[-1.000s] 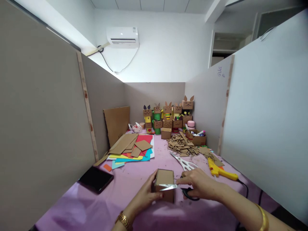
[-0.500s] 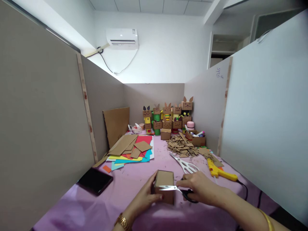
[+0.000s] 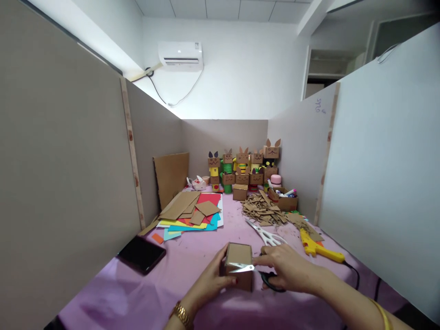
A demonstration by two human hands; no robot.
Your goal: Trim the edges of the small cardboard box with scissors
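A small cardboard box (image 3: 240, 252) stands on the pink cloth in front of me. My left hand (image 3: 220, 275) is closed round its left side, the thumb across the near face. In my right hand (image 3: 283, 266) is a pair of black-handled scissors (image 3: 245, 268), fingers wrapped in the loops. Slightly parted, the blades point left across the near face of the box, close to its top edge; whether they touch the cardboard I cannot tell. Just beyond my right hand lie larger white scissors (image 3: 266, 234).
A yellow glue gun (image 3: 321, 250) with a cord lies at right, a black phone (image 3: 141, 255) at left. Cardboard scraps (image 3: 263, 208) are heaped beyond, near coloured paper sheets (image 3: 192, 227). A marker box (image 3: 287, 201) and several cardboard animal figures (image 3: 242, 158) stand at the back.
The whole view has shifted slightly, so everything appears a little further right. The scissor blades look slightly wider apart; both hands keep their holds.
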